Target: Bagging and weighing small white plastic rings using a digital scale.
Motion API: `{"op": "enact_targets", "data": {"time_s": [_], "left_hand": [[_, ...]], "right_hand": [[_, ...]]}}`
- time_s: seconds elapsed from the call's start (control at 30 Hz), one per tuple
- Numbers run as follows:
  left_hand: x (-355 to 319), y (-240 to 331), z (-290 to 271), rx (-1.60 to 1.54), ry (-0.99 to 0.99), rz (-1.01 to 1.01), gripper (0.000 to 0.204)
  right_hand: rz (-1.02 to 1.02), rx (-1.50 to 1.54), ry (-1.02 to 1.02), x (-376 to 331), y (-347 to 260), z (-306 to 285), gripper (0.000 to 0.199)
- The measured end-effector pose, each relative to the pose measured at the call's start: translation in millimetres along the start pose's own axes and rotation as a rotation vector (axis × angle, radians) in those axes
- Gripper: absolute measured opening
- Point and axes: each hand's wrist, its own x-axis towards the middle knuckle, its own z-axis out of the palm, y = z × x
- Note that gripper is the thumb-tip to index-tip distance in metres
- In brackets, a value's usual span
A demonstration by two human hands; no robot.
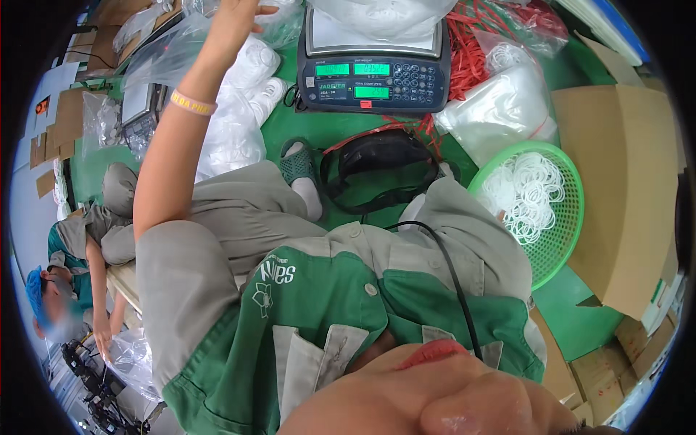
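My left hand point(239, 16) reaches far out at the top edge, which cuts part of it off. The fingers that show are stretched out and apart, with nothing seen in them. A pale band circles that forearm. Just below and beside the hand lie clear plastic bags point(250, 80) with white parts inside. To its right stands a dark counting scale point(373, 83) with green lit displays. A clear bag point(384, 16) rests on the scale's pan. My right hand is out of view.
A green basket point(573, 206) of white rings point(533, 196) stands at the right, beside a large open carton point(623, 188). Red strips point(467, 54) and clear bags point(504, 109) lie behind it. A black waist bag point(380, 159) lies between my feet. Another person point(80, 239) sits at the left.
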Motion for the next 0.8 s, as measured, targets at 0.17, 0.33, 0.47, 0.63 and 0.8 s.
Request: {"op": "enact_targets", "data": {"time_s": [0.17,0.33,0.47,0.63,0.8], "left_hand": [[-25.2,11.7,7.9,-0.077,-0.095,-0.002,0.079],[-33.1,19.0,18.3,-0.043,-0.222,0.094,0.06],[20.5,17.3,24.7,0.077,-0.257,0.053,0.058],[139.4,21.9,-10.6,-0.317,-0.089,-0.061,0.063],[111.3,42.5,24.1,-0.063,-0.174,0.107,0.058]], "right_hand": [[0.076,-0.043,-0.065,-15.0,2.4,-29.5,0.068],[0.206,-0.037,0.145,-48.7,-40.9,-54.5,0.07],[0.305,-0.211,0.135,-65.5,-62.0,-64.7,0.089],[0.275,0.051,0.142,5.2,-61.3,-69.9,0.113],[0.171,0.196,0.416,70.4,-91.3,-83.2,0.109]]}}
